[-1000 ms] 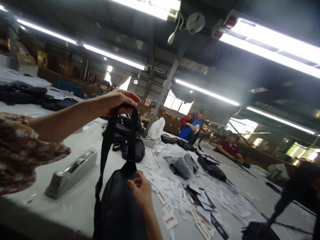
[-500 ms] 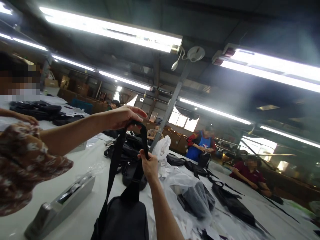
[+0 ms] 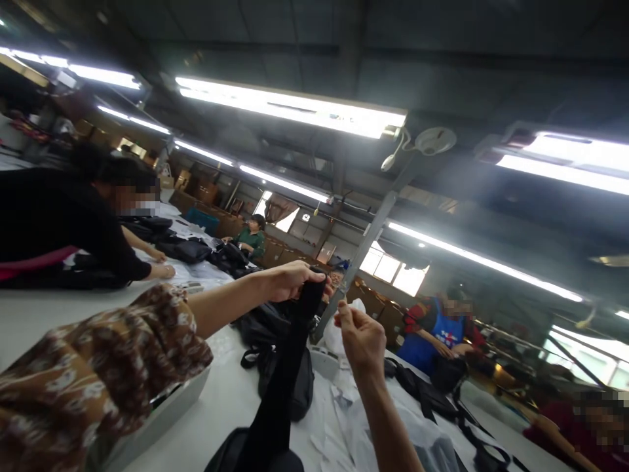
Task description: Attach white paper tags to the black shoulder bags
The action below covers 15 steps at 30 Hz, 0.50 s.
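Observation:
My left hand [image 3: 295, 280] is raised and closed on the top of a black strap [image 3: 291, 354]. The strap runs down to a black bag [image 3: 228, 452], which is cut off by the lower edge of the view. Just right of the strap, my right hand [image 3: 362, 337] is closed with thumb and fingertips pinched together. Whatever lies in that pinch is too small to make out. Behind the strap, another black bag [image 3: 301, 387] rests on the white table [image 3: 221, 373].
A grey tape dispenser [image 3: 167, 413] stands beneath my left sleeve. Clear plastic bags [image 3: 398, 419] lie at the right, near more black bags [image 3: 432, 393]. A co-worker in black [image 3: 63, 216] leans over the table at left; another wears a blue apron [image 3: 439, 328]. A metal post [image 3: 368, 242] rises ahead.
My right hand has come off the strap and moved right. The strap loop has closed up into one hanging length under my left hand. The view has swung left.

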{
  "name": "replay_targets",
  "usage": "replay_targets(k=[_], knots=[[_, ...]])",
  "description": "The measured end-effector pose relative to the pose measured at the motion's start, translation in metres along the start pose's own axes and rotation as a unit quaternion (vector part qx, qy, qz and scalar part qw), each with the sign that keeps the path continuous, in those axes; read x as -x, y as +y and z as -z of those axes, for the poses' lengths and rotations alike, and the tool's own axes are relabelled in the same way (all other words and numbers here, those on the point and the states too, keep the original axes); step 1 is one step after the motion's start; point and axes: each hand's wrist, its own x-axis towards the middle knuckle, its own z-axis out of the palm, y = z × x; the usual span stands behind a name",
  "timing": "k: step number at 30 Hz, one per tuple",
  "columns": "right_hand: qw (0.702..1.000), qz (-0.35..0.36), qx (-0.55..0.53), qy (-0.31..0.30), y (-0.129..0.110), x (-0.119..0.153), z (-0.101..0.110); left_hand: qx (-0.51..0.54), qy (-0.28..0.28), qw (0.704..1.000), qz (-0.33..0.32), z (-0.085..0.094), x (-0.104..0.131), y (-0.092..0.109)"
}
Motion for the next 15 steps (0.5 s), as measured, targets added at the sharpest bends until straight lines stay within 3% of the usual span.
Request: replay_targets(k=[2,4,7,9,11,13,15], knots=[[0.986,-0.104,-0.103,-0.084,-0.008,0.005,0.001,0.000,-0.013,1.000,-0.008,0.000,-0.004,0.002],[0.938,-0.170,-0.233,-0.194,-0.018,0.009,-0.002,-0.004,-0.029,1.000,-0.002,-0.003,-0.007,-0.001],[0.871,-0.149,-0.368,-0.289,-0.035,0.010,-0.008,-0.012,-0.045,0.998,0.034,-0.008,-0.011,-0.010],[0.862,-0.134,-0.395,-0.289,-0.043,0.005,-0.011,0.018,-0.048,0.998,0.040,-0.007,-0.009,-0.018],[0.870,-0.140,-0.399,-0.254,-0.048,-0.003,-0.012,0.075,-0.046,0.996,0.016,-0.005,0.002,-0.033],[0.879,-0.149,-0.393,-0.224,-0.049,-0.012,-0.012,0.120,-0.058,0.991,0.002,-0.004,0.029,-0.064],[0.888,-0.149,-0.383,-0.207,-0.048,-0.019,-0.013,0.126,-0.093,0.987,0.036,-0.008,0.072,-0.114]])
